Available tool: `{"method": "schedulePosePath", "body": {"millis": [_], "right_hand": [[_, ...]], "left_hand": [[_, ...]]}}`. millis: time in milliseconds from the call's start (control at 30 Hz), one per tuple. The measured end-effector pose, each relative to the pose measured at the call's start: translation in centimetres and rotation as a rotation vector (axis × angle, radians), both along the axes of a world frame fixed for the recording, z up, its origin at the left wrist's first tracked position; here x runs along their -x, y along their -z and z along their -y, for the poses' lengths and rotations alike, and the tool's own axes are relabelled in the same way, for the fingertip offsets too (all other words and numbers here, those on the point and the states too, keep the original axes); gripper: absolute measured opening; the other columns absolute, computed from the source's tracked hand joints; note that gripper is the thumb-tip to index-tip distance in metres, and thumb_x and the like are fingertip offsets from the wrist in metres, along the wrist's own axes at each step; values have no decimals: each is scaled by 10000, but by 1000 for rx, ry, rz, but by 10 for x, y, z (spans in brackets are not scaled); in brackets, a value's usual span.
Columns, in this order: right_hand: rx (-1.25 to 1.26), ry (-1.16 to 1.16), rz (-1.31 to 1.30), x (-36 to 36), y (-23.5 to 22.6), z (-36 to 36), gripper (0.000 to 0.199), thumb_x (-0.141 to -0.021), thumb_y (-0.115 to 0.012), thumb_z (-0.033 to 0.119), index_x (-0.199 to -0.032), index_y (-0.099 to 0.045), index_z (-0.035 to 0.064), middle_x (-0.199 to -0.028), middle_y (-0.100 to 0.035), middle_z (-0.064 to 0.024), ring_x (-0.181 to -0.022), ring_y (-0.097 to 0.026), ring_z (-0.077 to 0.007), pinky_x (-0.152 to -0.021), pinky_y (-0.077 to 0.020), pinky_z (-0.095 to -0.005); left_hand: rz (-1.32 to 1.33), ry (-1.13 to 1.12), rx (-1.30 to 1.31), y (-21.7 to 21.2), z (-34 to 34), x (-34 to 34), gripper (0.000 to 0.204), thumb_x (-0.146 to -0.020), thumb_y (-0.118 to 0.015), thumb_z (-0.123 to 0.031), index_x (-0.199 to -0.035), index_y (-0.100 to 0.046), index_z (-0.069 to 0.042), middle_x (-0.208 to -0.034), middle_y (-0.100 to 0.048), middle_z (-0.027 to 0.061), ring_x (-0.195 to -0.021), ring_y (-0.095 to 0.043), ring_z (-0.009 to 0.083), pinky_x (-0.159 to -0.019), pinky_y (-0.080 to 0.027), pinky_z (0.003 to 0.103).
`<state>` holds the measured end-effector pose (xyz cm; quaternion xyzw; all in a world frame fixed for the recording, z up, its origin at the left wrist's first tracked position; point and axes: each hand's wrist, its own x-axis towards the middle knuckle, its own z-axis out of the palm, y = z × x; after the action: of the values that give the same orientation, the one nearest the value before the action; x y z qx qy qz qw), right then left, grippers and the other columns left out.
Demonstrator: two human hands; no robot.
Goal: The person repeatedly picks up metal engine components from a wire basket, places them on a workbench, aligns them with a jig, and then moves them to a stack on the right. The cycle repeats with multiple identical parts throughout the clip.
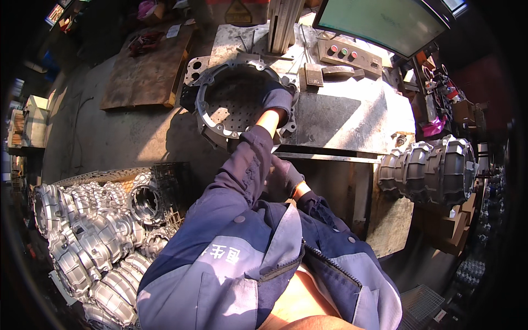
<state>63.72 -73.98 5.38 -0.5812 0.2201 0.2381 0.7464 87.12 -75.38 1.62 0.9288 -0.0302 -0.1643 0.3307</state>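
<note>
A large round grey metal housing (204, 104) rests on the workbench, its wide opening facing up over a perforated plate. My left hand (278, 99), in a dark knitted glove, reaches over the near rim to the right inner side of the housing. Its fingers are lost in shadow there, so their grip is hidden. Lower down, my right hand (285, 175), also in a dark glove, is close to my body just below the bench's front edge. It is partly shaded and its fingers are unclear; I see nothing plainly held in it.
A control box (352, 56) with coloured buttons stands behind the bench top, under a monitor (379, 25). Metal blocks (313, 75) lie near it. Stacked castings (429, 169) stand at the right. A wire crate (173, 190) of castings is at lower left, a wooden board (144, 69) beyond.
</note>
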Motion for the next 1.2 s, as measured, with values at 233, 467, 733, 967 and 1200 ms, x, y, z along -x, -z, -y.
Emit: {"method": "schedulePosePath", "body": {"millis": [233, 467, 733, 967, 1200], "right_hand": [[-222, 99, -71, 7, 32, -18, 386, -830, -680, 227, -1150, -571, 42, -891, -649, -79, -755, -641, -197, -690, -562, -357], [-369, 522, -346, -30, 43, -36, 361, -1035, -408, 293, -1077, -591, -15, -970, -664, -221, -714, -622, -321, -635, -557, -390], [-199, 464, -353, -28, 30, -21, 192, -996, -474, 205, -1041, -550, 35, -890, -649, -120, -675, -642, -270, -598, -535, -361], [-243, 446, -325, -26, 36, -32, 128, -967, -511, 122, -1061, -555, 48, -970, -671, -135, -734, -675, -281, -567, -551, -370], [-299, 533, -388, -29, 55, -33, 339, -1024, -396, 289, -1092, -578, 12, -910, -684, -162, -742, -674, -338, -626, -554, -412]], "left_hand": [[208, 695, -393, -135, -169, 50, 591, -704, -765, -553, -1029, -675, -68, -1037, -696, 176, -1069, -640, 366, -889, -499, 453], [484, 774, -379, -110, -202, 65, 379, -697, -730, -543, -796, -736, -178, -813, -699, 98, -855, -672, 301, -812, -491, 409], [122, 649, -385, -102, -184, 67, 265, -695, -753, -436, -784, -748, -186, -858, -712, 81, -864, -688, 265, -775, -500, 379], [-12, 571, -214, -63, -192, 51, 309, -738, -752, -484, -884, -753, -211, -976, -723, 49, -993, -671, 248, -884, -460, 391], [174, 738, -421, -94, -199, 60, 318, -719, -737, -504, -825, -752, -205, -914, -712, 68, -959, -677, 243, -850, -453, 385]]}}
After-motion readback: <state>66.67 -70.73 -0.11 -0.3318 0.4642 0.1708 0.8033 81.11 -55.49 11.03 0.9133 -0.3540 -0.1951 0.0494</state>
